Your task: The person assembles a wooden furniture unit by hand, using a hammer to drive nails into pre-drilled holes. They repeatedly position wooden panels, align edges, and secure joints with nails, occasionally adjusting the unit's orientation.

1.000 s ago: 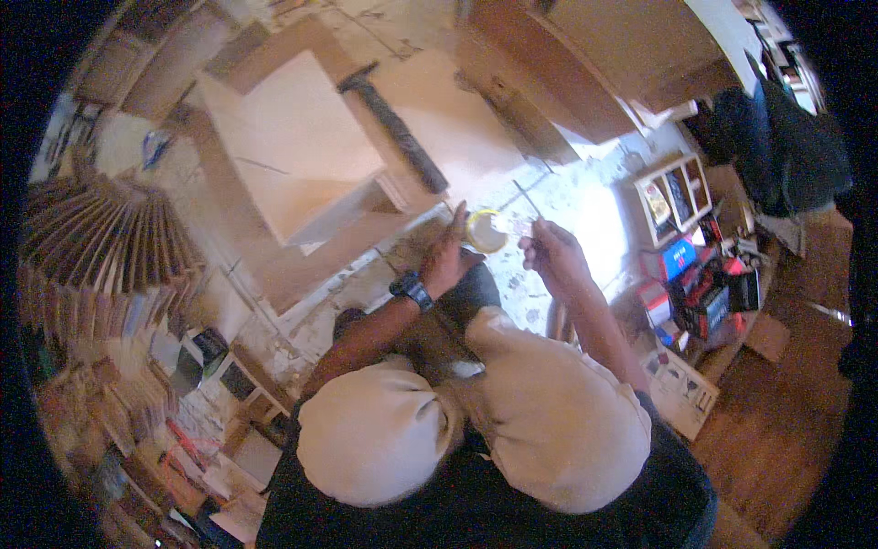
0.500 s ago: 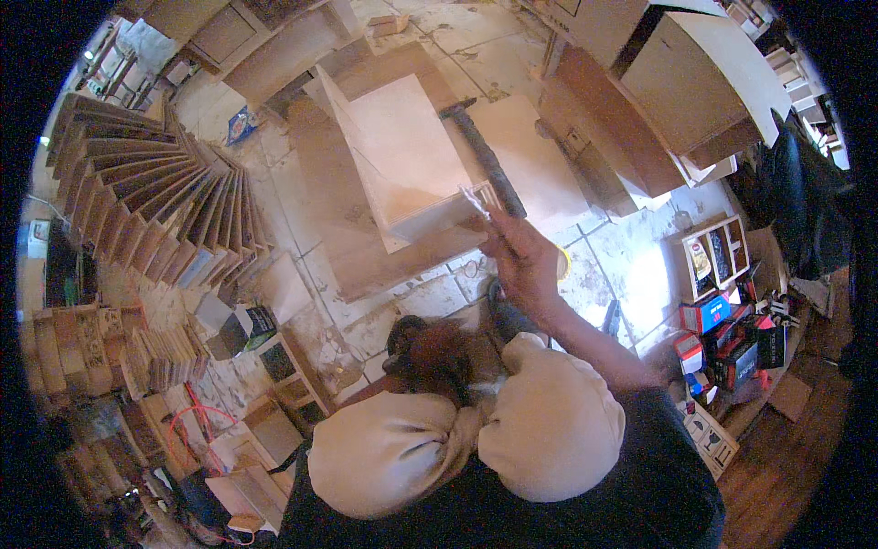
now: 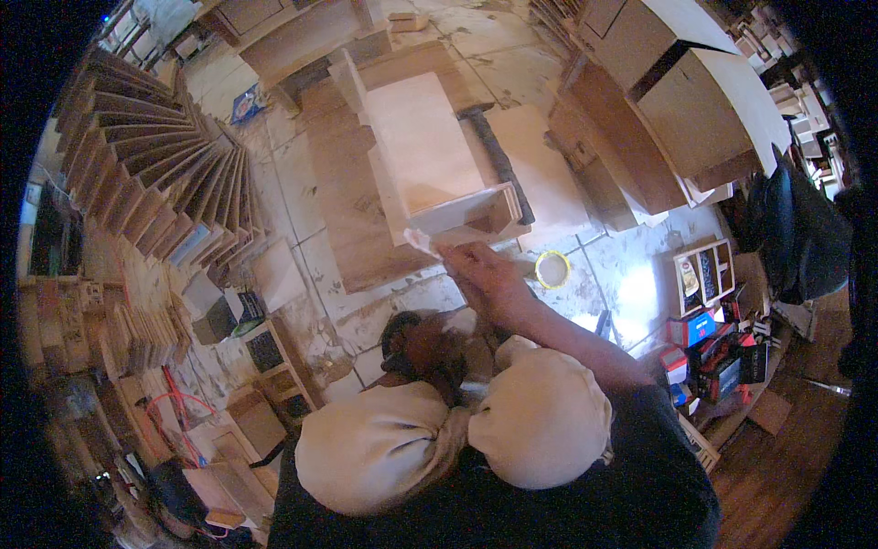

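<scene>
My right hand (image 3: 487, 279) is closed on a thin, white-tipped tool (image 3: 421, 242), whose exact kind I cannot make out. The tip is by the near-left corner of a wooden box frame (image 3: 425, 137) made of pale boards. Along its near side stands a narrow upright board (image 3: 471, 215). Low between my knees is my left hand (image 3: 434, 346), dark and blurred; its fingers cannot be told apart. A round white tub with a yellow rim (image 3: 552, 270) stands on the tiles just right of my right hand. A dark bar (image 3: 498, 160) lies along the frame's right side.
A fanned row of wooden boards (image 3: 165, 160) stands on the left. Large wooden cabinets (image 3: 700, 110) are at the far right. Nearer on the right are a compartment tray (image 3: 704, 274) and several small boxes (image 3: 718, 361). A red hose (image 3: 174, 403) curls at lower left.
My right hand has moved left and nearer, bringing the white-tipped tool to the frame's near-left corner. The narrow board and the yellow-rimmed tub now show more fully. The whole view has shifted slightly.
</scene>
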`<action>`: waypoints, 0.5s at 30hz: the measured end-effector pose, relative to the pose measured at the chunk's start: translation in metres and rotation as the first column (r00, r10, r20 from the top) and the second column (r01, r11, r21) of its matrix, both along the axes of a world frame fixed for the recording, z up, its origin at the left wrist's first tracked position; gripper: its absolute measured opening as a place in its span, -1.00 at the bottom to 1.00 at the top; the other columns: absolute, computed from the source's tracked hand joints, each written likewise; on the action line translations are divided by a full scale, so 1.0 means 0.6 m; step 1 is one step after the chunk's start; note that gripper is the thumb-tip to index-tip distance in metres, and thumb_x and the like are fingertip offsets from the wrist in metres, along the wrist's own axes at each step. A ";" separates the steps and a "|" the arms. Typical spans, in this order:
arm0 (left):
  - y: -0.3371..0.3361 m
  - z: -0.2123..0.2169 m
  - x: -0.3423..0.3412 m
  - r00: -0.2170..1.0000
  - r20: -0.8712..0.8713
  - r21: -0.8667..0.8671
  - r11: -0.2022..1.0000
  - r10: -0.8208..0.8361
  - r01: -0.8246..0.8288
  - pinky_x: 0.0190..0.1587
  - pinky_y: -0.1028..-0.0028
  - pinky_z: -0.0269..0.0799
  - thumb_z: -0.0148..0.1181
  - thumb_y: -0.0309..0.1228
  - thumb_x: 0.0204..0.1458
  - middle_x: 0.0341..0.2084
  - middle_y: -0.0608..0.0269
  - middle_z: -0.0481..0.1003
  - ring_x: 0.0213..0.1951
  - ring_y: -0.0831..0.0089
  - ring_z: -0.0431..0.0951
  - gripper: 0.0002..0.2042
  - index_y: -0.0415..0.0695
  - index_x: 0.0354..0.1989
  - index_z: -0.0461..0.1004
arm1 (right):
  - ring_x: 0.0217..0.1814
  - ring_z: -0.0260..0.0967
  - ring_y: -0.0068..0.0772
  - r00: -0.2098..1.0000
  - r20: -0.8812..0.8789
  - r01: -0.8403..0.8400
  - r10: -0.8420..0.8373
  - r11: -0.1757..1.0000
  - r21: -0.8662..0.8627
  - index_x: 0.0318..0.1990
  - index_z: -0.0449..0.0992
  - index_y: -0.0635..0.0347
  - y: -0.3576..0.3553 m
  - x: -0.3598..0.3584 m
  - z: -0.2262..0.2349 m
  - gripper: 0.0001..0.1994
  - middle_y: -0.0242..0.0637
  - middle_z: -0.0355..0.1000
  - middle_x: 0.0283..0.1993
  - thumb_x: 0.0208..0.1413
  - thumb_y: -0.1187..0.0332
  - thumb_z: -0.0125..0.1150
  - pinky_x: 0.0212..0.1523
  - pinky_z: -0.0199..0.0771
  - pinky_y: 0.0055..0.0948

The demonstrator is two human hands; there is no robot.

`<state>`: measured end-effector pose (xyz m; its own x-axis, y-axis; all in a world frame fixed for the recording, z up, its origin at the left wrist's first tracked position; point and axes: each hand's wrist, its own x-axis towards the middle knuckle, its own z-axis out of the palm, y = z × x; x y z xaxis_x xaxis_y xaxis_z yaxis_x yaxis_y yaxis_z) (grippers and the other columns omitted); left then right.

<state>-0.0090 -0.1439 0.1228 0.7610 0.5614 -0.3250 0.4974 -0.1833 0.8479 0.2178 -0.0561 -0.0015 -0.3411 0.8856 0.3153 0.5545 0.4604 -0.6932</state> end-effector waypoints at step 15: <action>0.090 0.056 0.015 0.994 -0.023 -0.106 0.988 0.107 -0.109 -0.22 0.33 0.35 0.16 -0.28 0.02 -0.31 0.11 0.44 -0.26 0.17 0.44 -0.79 -0.12 -0.25 0.44 | -0.32 0.44 -0.51 0.910 -0.415 -0.127 -0.022 0.936 -0.329 0.12 0.42 0.26 0.372 0.063 0.080 -0.63 -0.23 0.52 -0.18 0.28 0.23 0.00 -0.21 0.53 -0.48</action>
